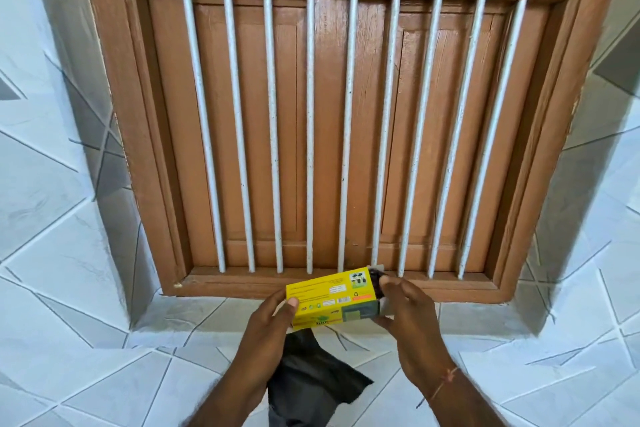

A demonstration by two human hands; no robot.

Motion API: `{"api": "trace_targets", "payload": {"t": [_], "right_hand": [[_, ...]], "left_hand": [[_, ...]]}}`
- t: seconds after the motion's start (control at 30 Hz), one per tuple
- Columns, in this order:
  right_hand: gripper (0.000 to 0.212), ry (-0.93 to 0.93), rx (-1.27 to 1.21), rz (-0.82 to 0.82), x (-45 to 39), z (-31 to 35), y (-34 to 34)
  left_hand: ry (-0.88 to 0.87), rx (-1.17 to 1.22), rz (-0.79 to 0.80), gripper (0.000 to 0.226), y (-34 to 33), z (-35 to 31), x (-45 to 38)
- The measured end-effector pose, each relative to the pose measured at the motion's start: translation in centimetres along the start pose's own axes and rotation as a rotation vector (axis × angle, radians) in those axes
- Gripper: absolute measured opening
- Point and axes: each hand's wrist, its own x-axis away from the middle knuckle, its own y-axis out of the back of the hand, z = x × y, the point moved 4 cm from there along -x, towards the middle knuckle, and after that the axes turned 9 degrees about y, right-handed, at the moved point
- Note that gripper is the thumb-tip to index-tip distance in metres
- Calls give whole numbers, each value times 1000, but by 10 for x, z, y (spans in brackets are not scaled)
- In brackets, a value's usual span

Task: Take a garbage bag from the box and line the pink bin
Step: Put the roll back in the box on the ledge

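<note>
A yellow garbage-bag box (330, 298) is held in front of the window sill. My left hand (268, 326) grips its left end, thumb on the front face. My right hand (407, 308) holds the box's open right end, with fingertips at the dark roll of bags (376, 279) showing in the opening. A loose black garbage bag (311, 378) hangs below the box, trapped under my left hand. The pink bin is not in view.
A brown wooden window (346, 132) with shut shutters and several white vertical bars fills the view ahead. Its sill (242, 282) lies just behind the box. White and grey patterned tiles (69, 322) cover the ledge and the walls on both sides.
</note>
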Motion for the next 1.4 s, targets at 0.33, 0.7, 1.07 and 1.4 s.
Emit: {"api": "trace_targets", "payload": {"t": [0.33,0.7,1.07,1.4], "right_hand": [[28,21,61,31,-10,5,17],[18,-299,156,414,-10,15,17],[37,-517,-152,433,15,8,9],[30,-219,-271,251,26,3,10]], "left_hand": [[55,74,12,28,7,-3,-3],[36,38,77,24,17,-17,3],[-17,75,13,26,16,-25,7],[-43,39,-66,29,14,-31,15]]}}
